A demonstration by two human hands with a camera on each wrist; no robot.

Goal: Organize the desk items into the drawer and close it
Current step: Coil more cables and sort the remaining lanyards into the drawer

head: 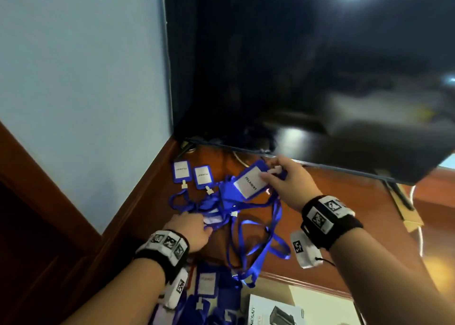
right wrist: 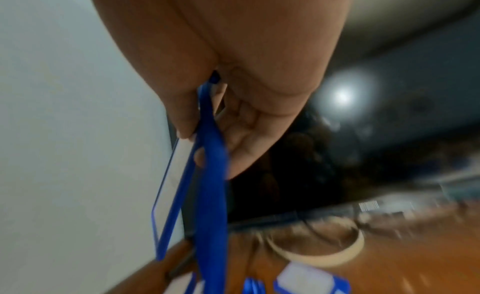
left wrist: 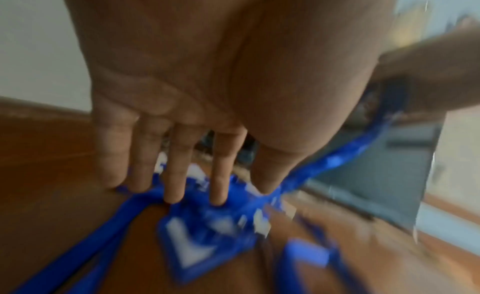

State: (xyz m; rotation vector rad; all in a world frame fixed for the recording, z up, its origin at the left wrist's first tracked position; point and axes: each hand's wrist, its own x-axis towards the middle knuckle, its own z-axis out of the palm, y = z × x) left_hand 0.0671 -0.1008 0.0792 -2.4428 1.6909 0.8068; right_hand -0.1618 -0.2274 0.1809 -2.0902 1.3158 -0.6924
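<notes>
Blue lanyards lie tangled across the wooden worktop, straps looped over one another and trailing off the front edge toward a pile of more blue badge holders below, probably in the drawer, though its walls are not visible. Main risk, as I judge it: the lifted badge holder has its strap running back into the knot, so pulling it up could drag the whole bundle, snag a clip, or sweep the two loose badges at the back-left of the worktop toward the edge. The strap hanging over the edge could also catch when the drawer closes. Right hand is raised just above the worktop under the dark monitor; its grip is a pinch, thumb and fingertips closed on the top edge of the holder, card reading "PELAWAT" facing up, strap dangling beneath in the right wrist view. Left hand is low at the near-left of the tangle; its grip is spread, straight fingers pressing down on the straps and a holder lying flat, curled round nothing, likely pinning the pile. Both wrist views blurred. A printed box sits bottom centre.
</notes>
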